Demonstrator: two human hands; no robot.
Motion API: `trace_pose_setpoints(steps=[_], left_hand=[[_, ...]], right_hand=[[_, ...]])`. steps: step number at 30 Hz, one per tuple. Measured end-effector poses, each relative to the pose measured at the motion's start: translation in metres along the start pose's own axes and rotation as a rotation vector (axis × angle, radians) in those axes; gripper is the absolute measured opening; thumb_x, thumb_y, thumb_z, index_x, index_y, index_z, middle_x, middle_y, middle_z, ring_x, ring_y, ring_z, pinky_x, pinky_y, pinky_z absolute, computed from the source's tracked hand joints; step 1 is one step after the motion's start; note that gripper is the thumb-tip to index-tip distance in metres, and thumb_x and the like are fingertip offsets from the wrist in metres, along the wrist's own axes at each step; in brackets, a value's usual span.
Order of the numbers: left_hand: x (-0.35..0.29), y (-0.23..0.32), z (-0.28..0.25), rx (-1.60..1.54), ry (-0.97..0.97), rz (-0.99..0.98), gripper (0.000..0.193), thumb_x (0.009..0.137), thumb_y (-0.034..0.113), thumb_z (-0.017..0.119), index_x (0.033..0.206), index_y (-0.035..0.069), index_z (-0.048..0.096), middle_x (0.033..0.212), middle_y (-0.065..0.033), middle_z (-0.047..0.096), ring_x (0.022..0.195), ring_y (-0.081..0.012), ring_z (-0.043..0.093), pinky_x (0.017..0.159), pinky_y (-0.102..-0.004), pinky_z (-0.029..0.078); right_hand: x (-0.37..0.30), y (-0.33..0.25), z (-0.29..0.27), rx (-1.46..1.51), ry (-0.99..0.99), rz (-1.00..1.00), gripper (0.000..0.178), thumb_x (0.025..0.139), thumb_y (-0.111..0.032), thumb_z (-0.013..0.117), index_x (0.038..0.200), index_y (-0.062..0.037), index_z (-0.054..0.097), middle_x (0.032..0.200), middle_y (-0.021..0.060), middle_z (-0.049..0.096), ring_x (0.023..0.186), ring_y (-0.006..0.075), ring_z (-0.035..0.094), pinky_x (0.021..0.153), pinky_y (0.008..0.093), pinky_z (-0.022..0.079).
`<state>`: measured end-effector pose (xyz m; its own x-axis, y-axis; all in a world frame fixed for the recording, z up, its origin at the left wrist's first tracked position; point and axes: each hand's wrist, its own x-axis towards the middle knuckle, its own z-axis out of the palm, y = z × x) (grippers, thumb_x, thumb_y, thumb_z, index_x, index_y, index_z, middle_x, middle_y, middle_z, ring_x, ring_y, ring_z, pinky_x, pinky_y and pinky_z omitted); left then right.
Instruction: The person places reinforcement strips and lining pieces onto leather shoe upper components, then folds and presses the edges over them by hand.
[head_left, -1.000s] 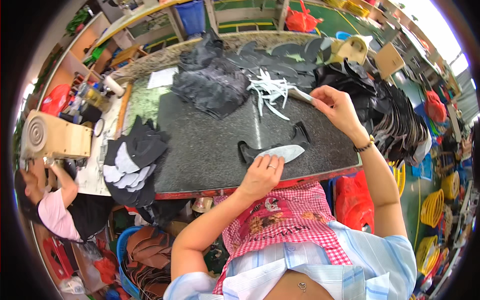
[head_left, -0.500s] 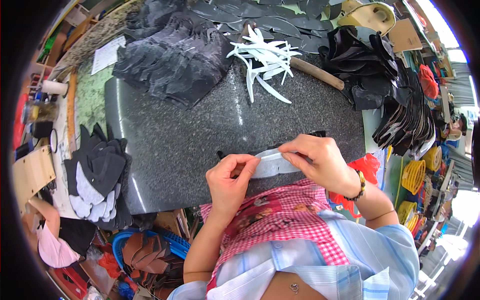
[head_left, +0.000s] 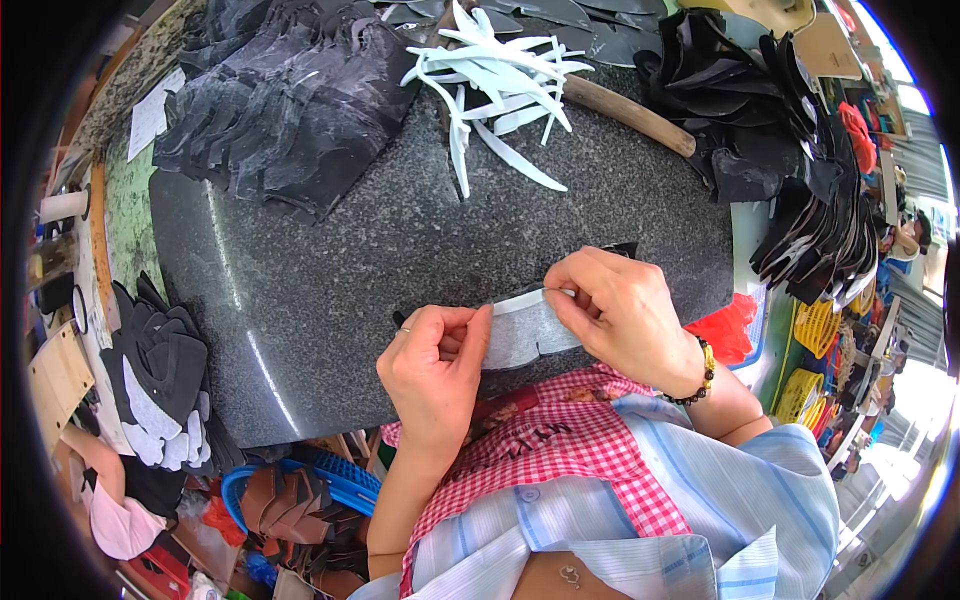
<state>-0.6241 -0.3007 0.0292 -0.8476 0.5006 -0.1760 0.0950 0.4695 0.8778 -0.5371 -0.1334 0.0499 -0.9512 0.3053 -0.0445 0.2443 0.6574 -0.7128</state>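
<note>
A black piece with a grey fabric back (head_left: 530, 335) lies across the near part of the stone slab, grey side up, with a small notch in its near edge. Along its far edge runs a narrow white strip (head_left: 517, 301). My left hand (head_left: 432, 370) pinches the strip and the piece's edge between thumb and forefinger. At the other end, my right hand (head_left: 625, 315) presses thumb and fingertips together on the strip. The piece's black ends stick out beyond both hands. More white strips (head_left: 500, 80) lie in a loose heap at the far middle.
A wooden handle (head_left: 635, 115) juts from beneath the strip heap on the dark slab (head_left: 340, 290). Black sheets (head_left: 290, 110) are piled far left, black cut pieces (head_left: 740, 100) far right, grey-backed pieces (head_left: 160, 380) near left. A blue basket (head_left: 340, 485) holds brown pieces. Another person's arm (head_left: 95, 460) shows at left.
My view has shifted a little. My hands stand slightly farther apart along the strip, and more of the grey backing shows between them. Both still pinch the edge.
</note>
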Motion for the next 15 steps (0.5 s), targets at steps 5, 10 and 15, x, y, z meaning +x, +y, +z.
trace_pose_setpoints(steps=[5, 10, 15], left_hand=[[-0.004, 0.001, 0.008, 0.353, 0.128, 0.324, 0.010, 0.075, 0.002, 0.074, 0.082, 0.002, 0.067, 0.079, -0.0079, 0.064, 0.064, -0.0166, 0.060, 0.053, -0.0271, 0.046], [-0.013, -0.007, 0.000, 0.818, 0.020, 0.817, 0.029, 0.088, 0.027, 0.061, 0.102, 0.002, 0.068, 0.101, -0.0087, 0.066, 0.082, -0.0196, 0.059, 0.071, -0.0333, 0.046], [-0.027, 0.006, 0.005, 1.057, -0.059, 0.801, 0.038, 0.083, 0.029, 0.066, 0.111, 0.003, 0.065, 0.111, -0.0086, 0.063, 0.100, -0.0224, 0.055, 0.083, -0.0371, 0.043]], right_hand=[[0.005, 0.001, 0.000, -0.041, -0.012, 0.025, 0.018, 0.074, -0.004, 0.067, 0.089, -0.0049, 0.057, 0.079, 0.0118, 0.057, 0.074, 0.0315, 0.061, 0.063, 0.0390, 0.049], [0.009, 0.008, -0.007, 0.169, -0.025, 0.129, 0.027, 0.071, -0.001, 0.067, 0.095, -0.0048, 0.058, 0.077, 0.0104, 0.053, 0.070, 0.0278, 0.057, 0.061, 0.0371, 0.046], [0.014, 0.022, -0.009, 0.300, -0.070, 0.191, 0.033, 0.070, 0.004, 0.065, 0.101, -0.0037, 0.058, 0.067, 0.0053, 0.047, 0.056, 0.0142, 0.049, 0.053, 0.0299, 0.040]])
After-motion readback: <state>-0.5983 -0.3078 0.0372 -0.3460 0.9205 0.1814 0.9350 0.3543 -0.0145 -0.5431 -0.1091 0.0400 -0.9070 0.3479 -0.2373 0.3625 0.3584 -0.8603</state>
